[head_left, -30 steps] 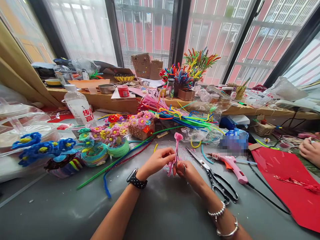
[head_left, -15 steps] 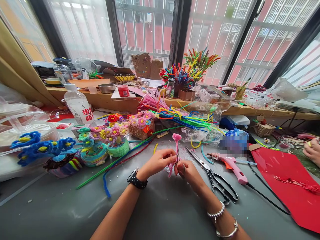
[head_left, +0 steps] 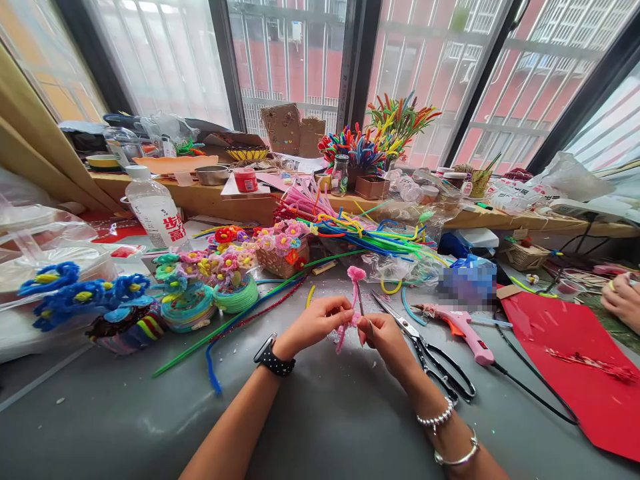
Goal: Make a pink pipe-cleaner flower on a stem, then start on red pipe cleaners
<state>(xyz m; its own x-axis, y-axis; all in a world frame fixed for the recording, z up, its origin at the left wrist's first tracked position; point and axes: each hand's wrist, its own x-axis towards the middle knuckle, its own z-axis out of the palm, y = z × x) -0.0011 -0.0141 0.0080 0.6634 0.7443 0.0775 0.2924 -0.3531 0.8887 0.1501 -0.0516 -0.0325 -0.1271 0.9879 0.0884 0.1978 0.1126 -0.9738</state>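
My left hand (head_left: 325, 325) is closed, its thumb and fingertips pinching a pink pipe cleaner (head_left: 354, 293) with a fluffy pink tip that stands upright. The lower pink end hangs below the fingers. Small scissors (head_left: 361, 303) are in my closed right hand (head_left: 383, 339), their thin blades pointing up beside the stem; the handles are mostly hidden by the fingers. Pink fluff scraps lie on the grey table (head_left: 320, 420) around both hands. Large black-handled scissors (head_left: 430, 353) lie right of my right hand, near a pink glue gun (head_left: 470, 333).
At left stand pots of pipe-cleaner flowers (head_left: 235, 293) and a plastic bottle (head_left: 155, 210). Loose coloured pipe cleaners (head_left: 370, 237) are heaped ahead. Red sheet (head_left: 565, 360) lies at right, beside another person's hand (head_left: 623, 300). A cluttered ledge (head_left: 210, 193) runs below the windows.
My right hand has moved slightly up and right, lifting the scissors' blades along the pink stem. My left hand stays almost in place. The other person's hand has shifted slightly left.
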